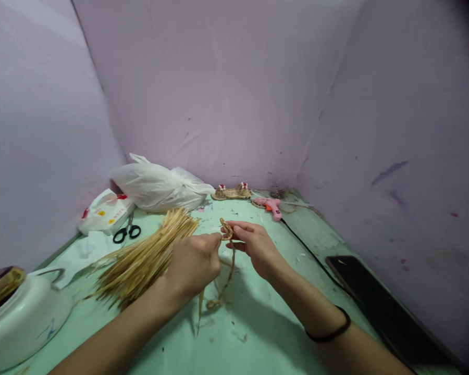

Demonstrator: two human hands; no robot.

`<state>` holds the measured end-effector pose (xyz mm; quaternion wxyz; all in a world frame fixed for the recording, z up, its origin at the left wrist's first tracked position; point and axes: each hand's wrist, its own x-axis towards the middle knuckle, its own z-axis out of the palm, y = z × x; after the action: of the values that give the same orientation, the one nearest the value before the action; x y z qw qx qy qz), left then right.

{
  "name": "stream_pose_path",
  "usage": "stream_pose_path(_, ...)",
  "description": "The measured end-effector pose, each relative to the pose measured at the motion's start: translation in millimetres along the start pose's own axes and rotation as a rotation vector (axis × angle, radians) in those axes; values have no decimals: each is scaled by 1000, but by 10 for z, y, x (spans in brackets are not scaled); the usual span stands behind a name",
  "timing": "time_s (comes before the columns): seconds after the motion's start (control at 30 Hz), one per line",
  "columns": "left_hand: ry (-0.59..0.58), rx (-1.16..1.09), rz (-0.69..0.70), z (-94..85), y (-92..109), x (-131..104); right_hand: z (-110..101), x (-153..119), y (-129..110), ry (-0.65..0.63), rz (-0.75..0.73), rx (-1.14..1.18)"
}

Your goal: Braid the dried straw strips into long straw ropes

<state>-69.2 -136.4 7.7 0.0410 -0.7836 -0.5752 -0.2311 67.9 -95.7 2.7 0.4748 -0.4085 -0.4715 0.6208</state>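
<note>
A small looped piece of twisted straw cord is held between my two hands above the green table. My left hand is closed, its fingertips pinching the lower left edge of the loop. The fingers of my right hand pinch the loop from the right. A length of the cord hangs from the loop and curves down to a small coil near the tabletop. One flat straw end sticks down below my left hand. Behind my left hand lies a bundle of dry straw.
Black-handled scissors, a tissue pack and a white plastic bag sit at the left. A woven straw piece and pink glue gun stand behind. A white pot is front left, a black slab right.
</note>
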Motion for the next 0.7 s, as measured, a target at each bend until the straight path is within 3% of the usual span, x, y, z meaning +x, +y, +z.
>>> stream_pose_path(0.1, -28, 94, 37, 24, -17, -3, 16, -41, -48, -38, 6, -52)
stream_pose_path(0.3, -94, 177, 109, 47, 4, -13, -7, 26, 19, 150, -11, -162)
stream_pose_path(0.57, -111, 144, 121, 77, 12, -2, 10, 27, 109, 123, -50, -251)
stream_pose_path(0.7, -121, 107, 43, 40, -18, 40, 2, 37, 127, 137, -30, -210)
